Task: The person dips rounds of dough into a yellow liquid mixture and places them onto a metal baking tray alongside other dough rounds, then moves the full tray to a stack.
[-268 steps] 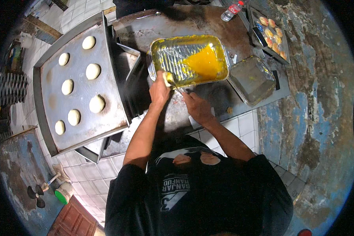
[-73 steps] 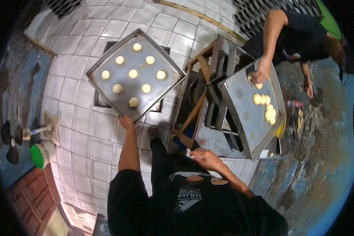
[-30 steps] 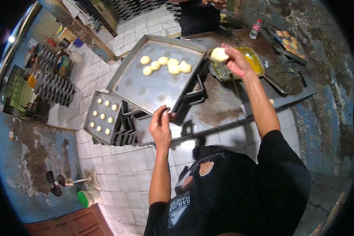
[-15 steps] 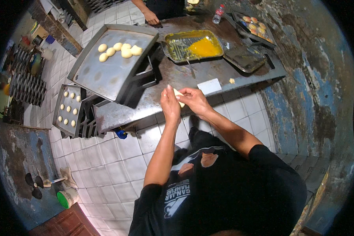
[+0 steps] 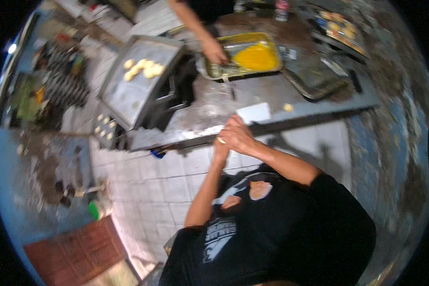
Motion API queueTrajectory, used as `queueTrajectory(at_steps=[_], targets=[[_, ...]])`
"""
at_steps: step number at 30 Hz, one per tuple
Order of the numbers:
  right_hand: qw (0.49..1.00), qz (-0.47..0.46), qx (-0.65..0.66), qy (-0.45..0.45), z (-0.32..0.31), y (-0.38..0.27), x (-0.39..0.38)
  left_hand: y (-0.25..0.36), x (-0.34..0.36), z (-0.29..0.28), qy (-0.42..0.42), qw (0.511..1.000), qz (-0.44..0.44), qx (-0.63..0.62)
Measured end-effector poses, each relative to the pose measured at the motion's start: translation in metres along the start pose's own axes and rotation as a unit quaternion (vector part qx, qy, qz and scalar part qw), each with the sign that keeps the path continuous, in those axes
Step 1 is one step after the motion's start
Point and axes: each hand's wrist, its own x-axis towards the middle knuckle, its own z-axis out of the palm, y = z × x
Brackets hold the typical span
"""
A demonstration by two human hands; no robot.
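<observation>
Near the table's front edge my two hands are pressed together around a pale piece of dough [image 5: 221, 140], which shows only as a small patch between them. My right hand [image 5: 239, 136] lies over the top with its fingers curled. Beneath it, my left hand [image 5: 221, 148] is cupped and mostly covered. A white rectangular card or slab [image 5: 254, 113] lies on the table just beyond my hands. Farther left, a large metal tray [image 5: 124, 97] carries several round dough balls [image 5: 148, 68].
Another person's hand [image 5: 215, 51] reaches into a pan [image 5: 277, 47] of yellow liquid [image 5: 256, 57]. A dark shallow tray [image 5: 314, 93] and a dough scrap [image 5: 288, 107] lie to its right. Behind stand a bottle [image 5: 281, 10] and a tray of topped buns [image 5: 341, 27]. Lower left is another dough tray [image 5: 108, 138].
My right hand has closed over the dough and my left hand, hiding most of it. The other person's hand has moved into the yellow-liquid pan. The whole view has shifted and blurred.
</observation>
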Motion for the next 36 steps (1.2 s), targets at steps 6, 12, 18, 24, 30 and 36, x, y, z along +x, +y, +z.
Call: queueTrajectory(at_steps=[6, 12, 18, 24, 30, 36], targets=[[0.924, 0.269, 0.266, 0.057, -0.016, 0.09, 0.036, 0.075, 0.008, 0.008, 0.083, 0.979, -0.006, -0.188], [0.938, 0.327, 0.062, 0.099, 0.079, 0.211, 0.048, 0.103, 0.02, -0.04, 0.12, 0.977, 0.054, -0.17], [0.865, 0.463, 0.158, 0.11, 0.12, 0.216, 0.07, 0.099, 0.088, -0.069, 0.084, 0.979, -0.046, -0.178], [0.88, 0.448, 0.136, 0.074, -0.002, 0.189, 0.093, 0.118, 0.175, -0.08, -0.038, 0.994, 0.032, -0.102], [0.936, 0.272, -0.209, 0.083, -0.031, 0.259, 0.129, 0.147, 0.25, -0.061, -0.053, 0.988, 0.11, -0.091], [0.874, 0.437, -0.208, -0.035, 0.004, 0.296, 0.165, 0.143, 0.294, -0.065, -0.038, 0.993, 0.11, -0.031]])
